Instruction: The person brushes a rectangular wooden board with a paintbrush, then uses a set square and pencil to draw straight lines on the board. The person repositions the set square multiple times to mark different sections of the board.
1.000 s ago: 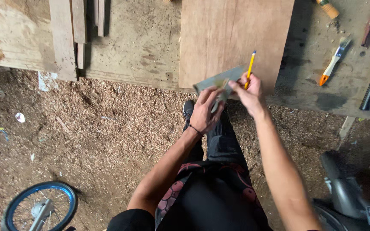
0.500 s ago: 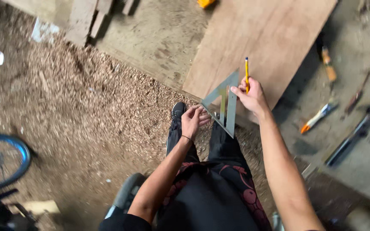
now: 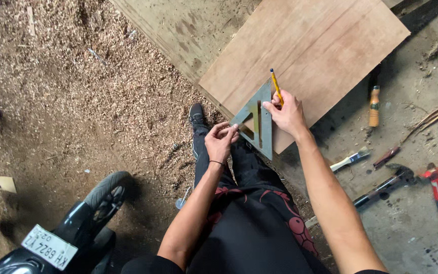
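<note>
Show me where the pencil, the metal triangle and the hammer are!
pencil [image 3: 276, 86], head view, middle of its yellow shaft.
metal triangle [image 3: 265, 124], head view, its flat right arm.
hammer [image 3: 381, 189], head view, its dark handle.

both my bare arms reach forward from the bottom of the view. my left hand [image 3: 221, 142] sits close in, a dark band at the wrist, fingers curled in a pinch. my right hand [image 3: 286, 115] is farther out, arm nearly straight, fingers closed in a writing grip.
</note>
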